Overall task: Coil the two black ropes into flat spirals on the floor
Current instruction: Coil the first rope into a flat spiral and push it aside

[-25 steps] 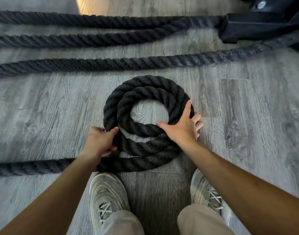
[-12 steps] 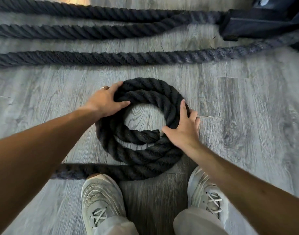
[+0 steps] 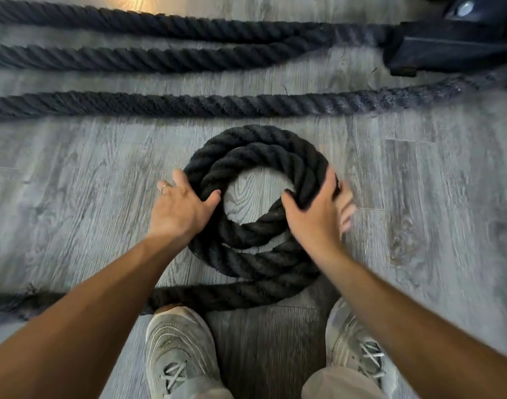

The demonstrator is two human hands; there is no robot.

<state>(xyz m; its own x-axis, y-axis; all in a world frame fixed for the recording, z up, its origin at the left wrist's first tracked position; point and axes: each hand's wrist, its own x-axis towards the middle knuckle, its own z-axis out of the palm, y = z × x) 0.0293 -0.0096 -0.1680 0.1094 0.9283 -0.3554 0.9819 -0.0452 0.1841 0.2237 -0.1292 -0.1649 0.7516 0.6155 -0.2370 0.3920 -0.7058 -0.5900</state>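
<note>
A thick black rope lies coiled in a flat spiral (image 3: 255, 148) of about two turns on the grey wood floor, with bare floor showing in its centre. Its free tail (image 3: 232, 295) runs out from the near side toward the left edge. My left hand (image 3: 180, 205) rests on the coil's left side, thumb over the inner turn. On the right side my right hand (image 3: 315, 214) wraps both turns, its fingers blurred. Farther back, several straight lengths of black rope (image 3: 217, 105) cross the floor from left to right.
A black metal anchor base (image 3: 453, 47) with a bolt stands at the far right, where the straight ropes meet. My two grey sneakers (image 3: 180, 349) stand just behind the tail. Bare floor lies left and right of the coil.
My left hand moved from the tail up to the coil's upper left, then down to its left side. My right hand slid up the right side. The tail now curves closer around the coil.
</note>
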